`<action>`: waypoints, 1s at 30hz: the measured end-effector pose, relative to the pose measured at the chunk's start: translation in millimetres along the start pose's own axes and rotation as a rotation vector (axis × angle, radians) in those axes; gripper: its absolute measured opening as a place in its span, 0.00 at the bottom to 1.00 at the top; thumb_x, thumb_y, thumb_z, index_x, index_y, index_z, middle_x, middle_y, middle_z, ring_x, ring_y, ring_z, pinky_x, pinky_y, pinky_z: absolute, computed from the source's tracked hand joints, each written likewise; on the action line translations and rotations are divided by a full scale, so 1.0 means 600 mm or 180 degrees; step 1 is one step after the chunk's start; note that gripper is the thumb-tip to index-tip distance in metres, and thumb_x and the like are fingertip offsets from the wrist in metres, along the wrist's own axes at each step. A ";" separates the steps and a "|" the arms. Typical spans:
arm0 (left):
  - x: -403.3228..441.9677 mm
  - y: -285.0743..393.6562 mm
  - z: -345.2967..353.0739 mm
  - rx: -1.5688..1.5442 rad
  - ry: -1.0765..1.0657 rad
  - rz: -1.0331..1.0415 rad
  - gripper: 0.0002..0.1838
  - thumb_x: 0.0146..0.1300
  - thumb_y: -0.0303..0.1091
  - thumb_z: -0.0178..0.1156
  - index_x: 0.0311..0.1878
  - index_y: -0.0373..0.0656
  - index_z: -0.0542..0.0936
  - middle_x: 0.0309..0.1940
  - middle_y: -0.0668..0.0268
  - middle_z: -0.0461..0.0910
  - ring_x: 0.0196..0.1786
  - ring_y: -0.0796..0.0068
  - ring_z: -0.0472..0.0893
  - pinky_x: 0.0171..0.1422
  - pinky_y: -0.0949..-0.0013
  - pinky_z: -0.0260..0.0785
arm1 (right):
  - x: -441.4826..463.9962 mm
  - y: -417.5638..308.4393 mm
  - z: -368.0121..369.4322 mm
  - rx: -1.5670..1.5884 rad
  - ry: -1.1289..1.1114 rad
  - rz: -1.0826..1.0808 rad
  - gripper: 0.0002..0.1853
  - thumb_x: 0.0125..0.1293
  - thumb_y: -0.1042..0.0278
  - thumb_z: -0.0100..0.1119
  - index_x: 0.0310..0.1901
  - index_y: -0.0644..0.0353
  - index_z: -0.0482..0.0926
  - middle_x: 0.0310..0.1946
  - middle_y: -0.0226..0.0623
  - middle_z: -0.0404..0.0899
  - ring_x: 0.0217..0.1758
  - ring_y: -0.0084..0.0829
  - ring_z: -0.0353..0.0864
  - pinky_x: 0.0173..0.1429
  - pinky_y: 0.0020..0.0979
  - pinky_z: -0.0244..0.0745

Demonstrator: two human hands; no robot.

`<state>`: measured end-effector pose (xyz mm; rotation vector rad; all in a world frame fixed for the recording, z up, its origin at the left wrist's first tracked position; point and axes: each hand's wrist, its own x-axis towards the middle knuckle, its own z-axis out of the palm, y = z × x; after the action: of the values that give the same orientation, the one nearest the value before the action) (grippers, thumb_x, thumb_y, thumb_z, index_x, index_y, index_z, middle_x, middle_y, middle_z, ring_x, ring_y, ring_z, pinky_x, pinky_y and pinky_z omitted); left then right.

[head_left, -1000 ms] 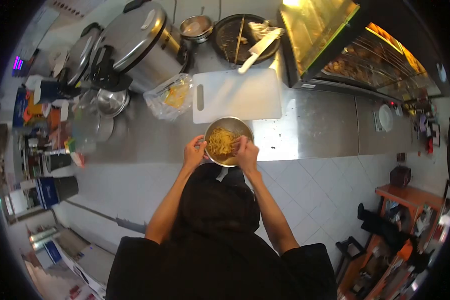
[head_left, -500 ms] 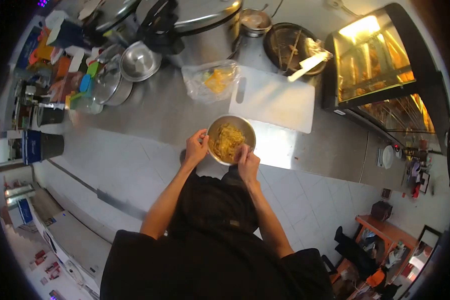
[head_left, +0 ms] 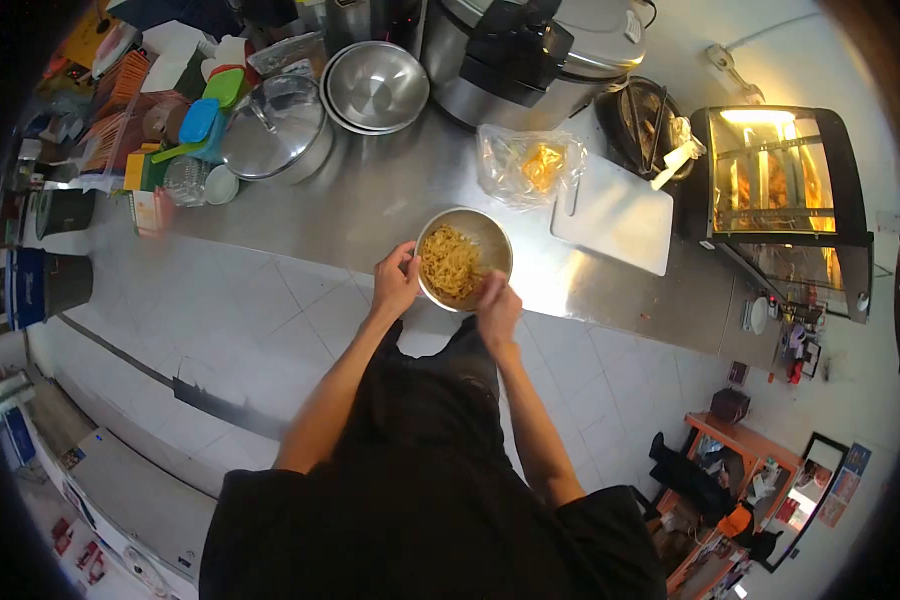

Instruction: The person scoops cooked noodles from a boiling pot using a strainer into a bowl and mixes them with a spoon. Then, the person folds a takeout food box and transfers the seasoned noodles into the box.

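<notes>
Noodles (head_left: 450, 262), yellow strands in a loose heap, lie in a steel bowl (head_left: 492, 236) between the fingers of the left hand (head_left: 395, 285) and the right hand (head_left: 500, 315), at the near edge of a metal tabletop (head_left: 390, 200). The tabletop runs out to both sides of the fingers and shines brightest just beyond the right ones; pale tiled floor (head_left: 240, 290) shows left of the left fingers, and an orange shelf (head_left: 730, 432) stands well to the right of the right fingers, nearer the body. Beyond the left fingers, a lidded pot (head_left: 305, 150) stands beside nested metal bowls (head_left: 382, 85). Ahead of the right fingers, a clear plastic bag (head_left: 505, 155) holds something orange-yellow and touches a white cutting board (head_left: 620, 220); farther out are a large steel cooker (head_left: 600, 35) and a dark round pan (head_left: 620, 110). Well to their right, a lit glass case (head_left: 775, 175) contains browned food, too small to identify. The left fingers are clamped on the bowl's left rim, thumb uppermost. The right fingers, blurred, curl close together at the opposite rim; whether they grip something cannot be told.
</notes>
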<state>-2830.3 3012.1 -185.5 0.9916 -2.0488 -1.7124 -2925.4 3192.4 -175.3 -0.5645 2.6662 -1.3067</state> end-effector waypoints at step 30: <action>0.098 -0.067 -0.203 -0.0070 0.0343 0.0254 0.16 0.70 0.29 0.60 0.59 0.34 0.78 0.39 0.58 0.83 0.28 0.74 0.84 0.25 0.71 0.78 | 0.087 -0.131 0.152 0.0816 -0.0158 0.0373 0.22 0.82 0.62 0.39 0.40 0.69 0.80 0.25 0.39 0.84 0.28 0.26 0.85 0.35 0.29 0.82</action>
<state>-2784.7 2879.9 -204.9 0.9601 -1.9705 -1.6024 -2927.7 3061.5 -167.8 -0.3959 2.3996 -1.5448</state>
